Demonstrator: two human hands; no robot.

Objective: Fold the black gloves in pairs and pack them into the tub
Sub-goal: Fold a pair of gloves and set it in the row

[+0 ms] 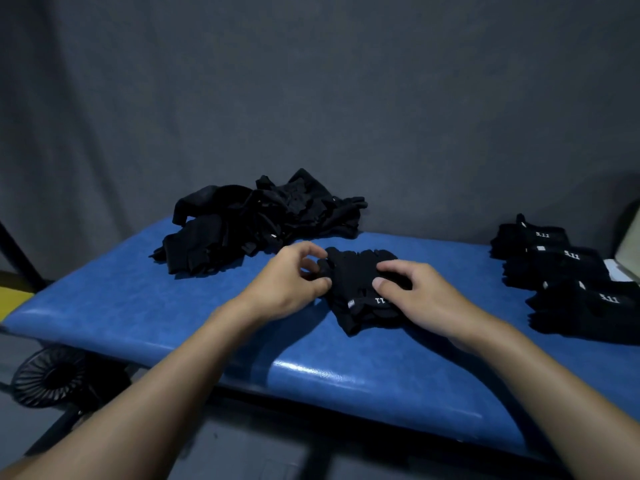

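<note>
A stacked pair of black gloves [356,292] with a white logo lies on the blue padded bench [145,306] in front of me. My left hand [291,282] pinches the gloves' left edge with curled fingers. My right hand [415,292] grips the right side, thumb on top. A loose heap of black gloves [263,216] sits behind at the bench's back left. Three folded pairs [554,271] lie in a row at the right. The tub is not clearly in view.
A pale object [628,251] shows at the far right edge behind the folded pairs. A black round fan [52,379] stands on the floor under the bench's left end. A dark grey cloth backdrop hangs behind.
</note>
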